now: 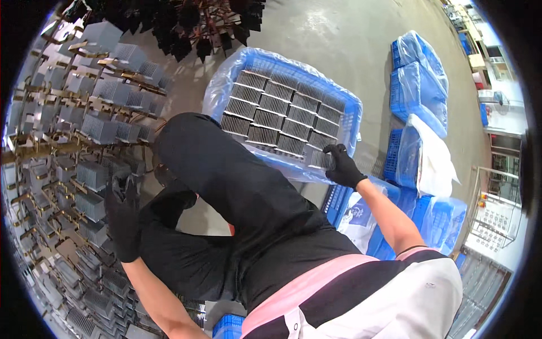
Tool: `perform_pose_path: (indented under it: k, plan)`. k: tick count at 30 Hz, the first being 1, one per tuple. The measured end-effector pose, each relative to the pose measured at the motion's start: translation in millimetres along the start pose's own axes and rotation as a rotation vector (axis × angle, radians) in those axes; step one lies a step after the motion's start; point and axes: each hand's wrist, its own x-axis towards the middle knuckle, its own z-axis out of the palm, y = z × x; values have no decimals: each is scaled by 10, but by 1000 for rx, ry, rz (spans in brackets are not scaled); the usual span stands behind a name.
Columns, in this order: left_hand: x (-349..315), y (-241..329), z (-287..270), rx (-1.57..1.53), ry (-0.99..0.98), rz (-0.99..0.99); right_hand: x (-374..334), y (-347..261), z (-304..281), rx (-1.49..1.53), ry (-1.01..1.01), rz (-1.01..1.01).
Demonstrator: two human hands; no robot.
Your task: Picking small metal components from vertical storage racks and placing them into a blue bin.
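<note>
My right hand [343,168], in a black glove, is at the near right corner of a blue plastic basket [351,107]. Its fingers are closed on the edge of a grey finned heat sink [319,159] lying in that corner. Rows of similar heat sinks [272,103] fill the basket, fins upward. At the left, my gloved left hand [123,206] is raised beside a hanging rack, close to a grey heat sink [90,205] on it. The left fingers point away from me and look parted, with nothing visible in them.
The rack [42,148] at the left carries many grey finned parts on brass-coloured hooks. Dark parts [197,22] hang at the far side. Blue baskets lined with clear plastic [420,85] stand at the right, one under a white sheet [436,155]. My bent leg [214,158] lies between rack and basket.
</note>
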Motion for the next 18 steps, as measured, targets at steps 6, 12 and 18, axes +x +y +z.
perform_pose_path:
  k: [6,12,18]
  plan:
    - [93,85,-65,-418,-27,-240,157,354,368,-183,77,-5]
    - [242,234,-220,-534,-93,-524,246,278,394,-474,65,-6]
    - [59,33,41,-524,-134,-385,204,302,454,-508,141,-4]
